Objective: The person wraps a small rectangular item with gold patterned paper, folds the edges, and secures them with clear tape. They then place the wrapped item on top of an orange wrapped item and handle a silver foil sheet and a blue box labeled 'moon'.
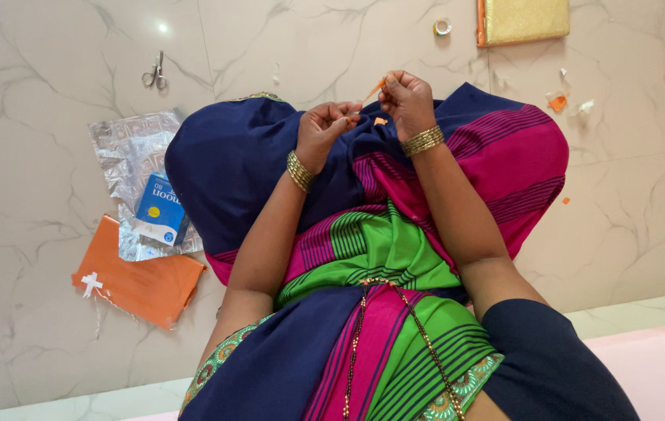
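Above your lap, both hands pinch a small orange strip.
Your left hand (324, 125) and right hand (406, 97) are raised side by side, wrists bent, fingers curled shut on an orange paper strip (377, 86), thin and narrow, held over the blue and pink cloth (254, 164). On the marble floor (36, 78) lie scissors (155, 72), a crinkled foil sheet (125, 148) bearing a small blue box (159, 209), and orange paper (141, 281).

White marble floor (51, 327), grey veins, glare
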